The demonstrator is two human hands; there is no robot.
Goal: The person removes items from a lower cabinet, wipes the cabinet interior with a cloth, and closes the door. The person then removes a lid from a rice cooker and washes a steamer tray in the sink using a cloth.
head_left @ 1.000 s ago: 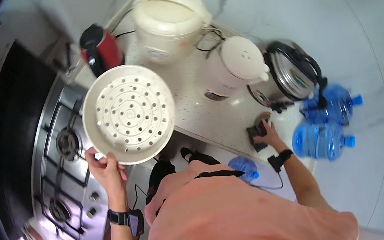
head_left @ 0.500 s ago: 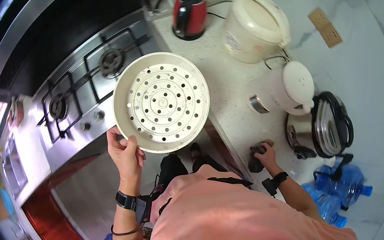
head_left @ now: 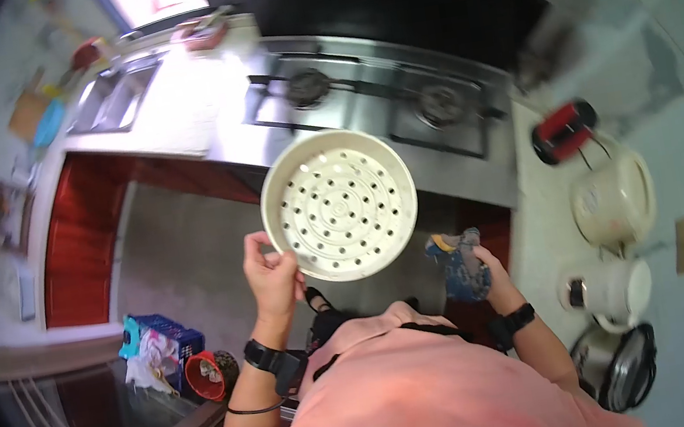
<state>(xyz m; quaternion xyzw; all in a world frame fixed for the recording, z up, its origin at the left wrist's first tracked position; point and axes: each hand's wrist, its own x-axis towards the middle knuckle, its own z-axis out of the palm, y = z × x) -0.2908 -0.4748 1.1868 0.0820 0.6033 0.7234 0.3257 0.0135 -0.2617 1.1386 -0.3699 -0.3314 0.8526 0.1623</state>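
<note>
My left hand (head_left: 273, 270) grips the near-left rim of a round cream steamer basket (head_left: 339, 208), its bottom pierced with several rings of holes. The basket is held up in front of me, its inside facing up and nothing in it. Off to the right, my right hand (head_left: 497, 277) is closed on a crumpled dark blue cloth (head_left: 463, 268) with a yellowish patch. It hangs in the air beside the counter, apart from the basket.
Beyond the basket lies a gas stove (head_left: 397, 108). A sink (head_left: 117, 98) is at the far left. Along the right counter stand a red kettle (head_left: 566, 131), a cream rice cooker (head_left: 610, 204), a white jug (head_left: 610, 293) and a steel pot (head_left: 621, 366). A blue crate (head_left: 170, 332) and red bin (head_left: 207, 373) sit on the floor.
My view has turned left toward the sink side. My right hand has lifted the cloth off the right counter. The steamer basket stays in my left hand.
</note>
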